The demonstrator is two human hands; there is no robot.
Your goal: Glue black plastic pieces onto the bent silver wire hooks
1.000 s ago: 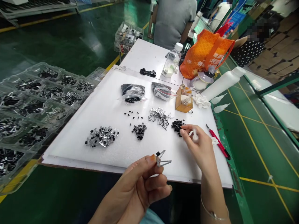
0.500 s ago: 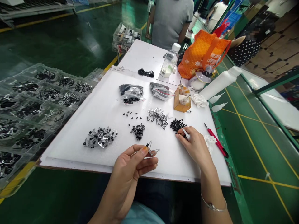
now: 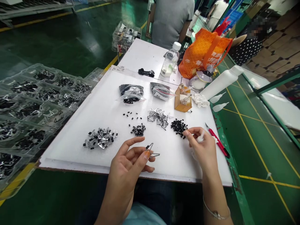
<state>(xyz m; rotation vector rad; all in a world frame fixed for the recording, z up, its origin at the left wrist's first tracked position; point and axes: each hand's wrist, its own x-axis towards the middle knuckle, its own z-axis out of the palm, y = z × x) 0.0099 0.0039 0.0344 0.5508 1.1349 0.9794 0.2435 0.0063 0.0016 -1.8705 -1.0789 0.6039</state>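
Note:
My left hand (image 3: 127, 164) pinches a small bent metal clip (image 3: 152, 150) with a black piece on one end, just above the white foam board (image 3: 103, 106). My right hand (image 3: 202, 147) is closed on a small white applicator bottle (image 3: 200, 137), beside a pile of small black parts (image 3: 178, 126). Farther back lie a tangle of wire clips (image 3: 158, 116), another heap of black parts (image 3: 138, 129) and, to the left, a pile of finished silver clips (image 3: 100, 138).
A red craft knife (image 3: 217, 140) lies at the board's right edge. A cardboard glue stand (image 3: 182, 100), two zip bags (image 3: 131, 92), a water bottle (image 3: 170, 60) and an orange bag (image 3: 203, 51) sit behind. Clear trays of parts (image 3: 30, 103) fill the left. A person in grey (image 3: 172, 20) stands beyond.
My left hand has turned the clip and spread its index finger. My right hand has drawn back from the black parts pile, with the white applicator raised between its fingers.

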